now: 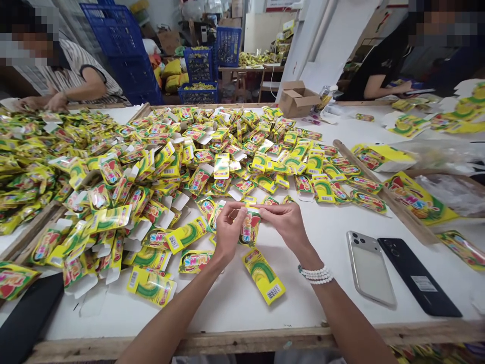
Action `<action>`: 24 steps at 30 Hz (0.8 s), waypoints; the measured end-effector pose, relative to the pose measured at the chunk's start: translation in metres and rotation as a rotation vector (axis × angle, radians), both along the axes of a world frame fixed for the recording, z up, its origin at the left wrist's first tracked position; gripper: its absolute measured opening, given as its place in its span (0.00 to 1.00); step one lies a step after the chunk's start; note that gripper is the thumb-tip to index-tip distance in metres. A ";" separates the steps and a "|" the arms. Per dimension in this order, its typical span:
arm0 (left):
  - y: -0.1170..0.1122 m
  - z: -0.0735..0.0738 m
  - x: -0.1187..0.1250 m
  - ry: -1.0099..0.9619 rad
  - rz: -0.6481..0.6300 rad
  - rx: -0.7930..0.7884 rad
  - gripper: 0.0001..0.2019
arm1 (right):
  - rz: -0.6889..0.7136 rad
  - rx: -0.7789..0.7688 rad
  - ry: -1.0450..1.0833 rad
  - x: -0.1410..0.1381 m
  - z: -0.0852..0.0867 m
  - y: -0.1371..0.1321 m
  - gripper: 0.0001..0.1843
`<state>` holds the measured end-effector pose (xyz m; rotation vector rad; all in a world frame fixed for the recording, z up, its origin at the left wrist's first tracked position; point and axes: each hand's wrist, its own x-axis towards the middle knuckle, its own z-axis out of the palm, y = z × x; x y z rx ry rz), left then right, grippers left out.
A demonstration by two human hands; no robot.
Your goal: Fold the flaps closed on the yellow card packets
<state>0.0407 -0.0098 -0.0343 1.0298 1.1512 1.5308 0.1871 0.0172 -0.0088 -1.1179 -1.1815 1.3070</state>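
Note:
My left hand and my right hand pinch the top edge of a yellow printed candy packet between their fingers, above the white table. The packet hangs between my hands with its lower end near the tabletop. A large heap of similar yellow and green packets spreads beyond and to the left of my hands. A single loose packet lies just below my right wrist, which wears a white beaded bracelet.
A silver phone and a black phone lie to the right. A wooden strip crosses the table beyond them. Co-workers sit at the far corners, one's hands among packets. Blue crates and a cardboard box stand behind.

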 end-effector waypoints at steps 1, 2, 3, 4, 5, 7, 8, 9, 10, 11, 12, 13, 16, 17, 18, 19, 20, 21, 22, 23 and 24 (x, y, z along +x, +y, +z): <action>0.000 0.000 -0.001 0.014 -0.005 0.011 0.12 | 0.012 -0.006 -0.014 0.002 0.001 0.001 0.13; 0.000 0.000 -0.001 0.025 -0.013 0.023 0.13 | 0.018 -0.021 -0.017 0.004 0.001 0.002 0.14; 0.001 0.000 -0.002 0.033 -0.025 0.034 0.13 | 0.022 -0.041 -0.010 0.005 0.002 0.002 0.15; 0.001 0.000 -0.003 0.040 -0.039 0.044 0.13 | 0.025 -0.058 0.001 0.007 0.002 0.002 0.15; 0.002 0.000 -0.003 0.045 -0.048 0.053 0.13 | 0.025 -0.063 0.009 0.008 0.002 0.002 0.16; 0.003 0.000 -0.004 0.045 -0.056 0.060 0.14 | 0.031 -0.025 -0.011 0.009 0.002 0.002 0.15; 0.004 0.000 -0.005 0.041 -0.054 0.060 0.14 | 0.041 0.012 -0.040 0.009 0.003 0.002 0.15; 0.004 -0.001 -0.005 0.033 -0.048 0.058 0.15 | 0.052 0.056 -0.076 0.010 0.003 0.001 0.14; 0.005 -0.001 -0.005 0.021 -0.040 0.055 0.15 | 0.065 0.104 -0.117 0.010 0.003 0.000 0.13; 0.005 -0.001 -0.006 0.007 -0.030 0.050 0.15 | 0.077 0.154 -0.162 0.010 0.003 0.000 0.13; 0.006 -0.002 -0.006 -0.008 -0.017 0.044 0.15 | 0.085 0.208 -0.208 0.010 0.003 -0.001 0.12; 0.006 -0.002 -0.006 -0.019 -0.004 0.038 0.15 | 0.087 0.270 -0.254 0.010 0.003 -0.003 0.12; 0.005 -0.002 -0.007 -0.019 0.003 0.021 0.14 | 0.079 0.465 -0.376 0.008 0.004 -0.005 0.11; 0.004 -0.002 -0.006 -0.013 -0.006 0.008 0.15 | 0.068 0.504 -0.396 0.007 0.003 -0.006 0.11; 0.004 -0.001 -0.006 -0.013 -0.023 -0.010 0.15 | 0.056 0.513 -0.403 0.007 0.003 -0.006 0.10; 0.003 0.000 -0.006 -0.021 -0.046 -0.029 0.15 | 0.046 0.490 -0.393 0.007 0.003 -0.006 0.09; 0.003 0.001 -0.005 -0.029 -0.074 -0.044 0.16 | 0.038 0.439 -0.366 0.007 0.002 -0.005 0.09; 0.002 0.002 -0.005 -0.030 -0.101 -0.046 0.16 | 0.034 0.376 -0.328 0.008 0.002 -0.005 0.09; 0.002 0.003 -0.005 -0.019 -0.122 -0.028 0.15 | 0.029 0.312 -0.285 0.008 0.001 -0.004 0.10; 0.003 0.004 -0.005 0.004 -0.132 0.006 0.14 | 0.027 0.257 -0.241 0.009 0.001 -0.004 0.11; 0.003 0.004 -0.006 0.039 -0.127 0.048 0.13 | 0.028 0.218 -0.204 0.009 0.001 -0.004 0.12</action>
